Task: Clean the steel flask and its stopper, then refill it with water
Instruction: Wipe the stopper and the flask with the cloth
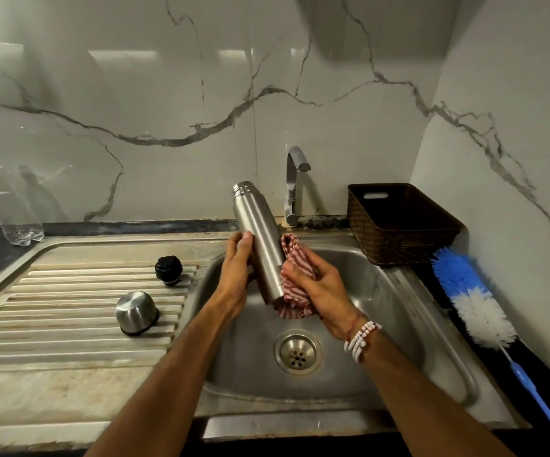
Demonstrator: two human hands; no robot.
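**A:** Where was the flask [257, 232]?

**B:** In the left hand [237, 272], fingers wrapped round the lower body and thumb across the front. The open mouth was tilted up and away from the wrist.

**A:** And the right hand [319, 285]?

**B:** Closed on a striped cloth [295, 258], pressing it to the flask's side opposite the left palm. My reading: one hand braced the flask so the other could rub the outside.

**A:** Why over the sink [382, 308]?

**B:** Probably so drips fell below both hands. The tap [295, 179] stood just beyond the mouth. I saw no water running.

**A:** The stopper [168, 270]?

**B:** Off, on the drainboard [69, 291], well apart on the far side of the left hand. The steel cap [136, 312] sat near it. Parked clear of the work, I'd guess. The brush [471, 291] lay beyond the right hand, untouched. Refill not yet begun.
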